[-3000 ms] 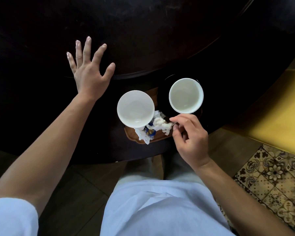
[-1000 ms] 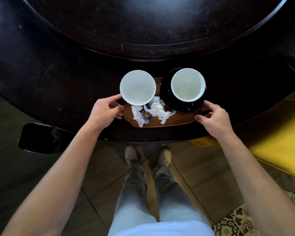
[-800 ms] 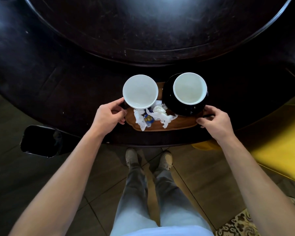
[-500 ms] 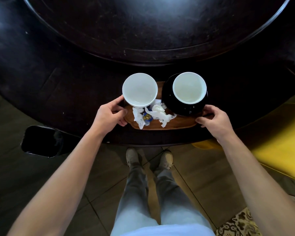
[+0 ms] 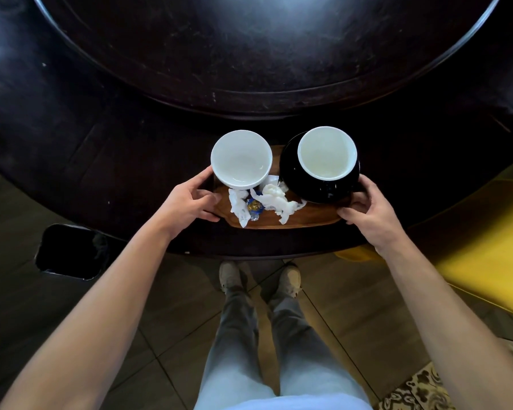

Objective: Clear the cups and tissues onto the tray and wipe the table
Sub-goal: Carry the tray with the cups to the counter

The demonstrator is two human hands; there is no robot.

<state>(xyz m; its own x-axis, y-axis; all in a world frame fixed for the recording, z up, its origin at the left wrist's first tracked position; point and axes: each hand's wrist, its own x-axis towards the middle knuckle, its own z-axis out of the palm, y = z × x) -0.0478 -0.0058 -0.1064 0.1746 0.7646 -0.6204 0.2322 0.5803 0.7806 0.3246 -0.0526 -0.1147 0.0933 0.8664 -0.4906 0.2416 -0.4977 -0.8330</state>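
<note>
A small wooden tray lies near the front edge of the dark round table. On it stand a white cup at the left and a second white cup on a black saucer at the right. Crumpled white tissues and a blue-gold wrapper lie in front of the cups. My left hand grips the tray's left end and my right hand grips its right end.
A raised dark turntable fills the table's middle. A black chair seat sits low at the left, a yellow seat at the right. My legs and shoes stand on the tiled floor below the table's edge.
Three seconds ago my left hand lay flat on the table and my right hand was at the tissues. Both hands have since closed on the tray's ends; the tray barely shifts.
</note>
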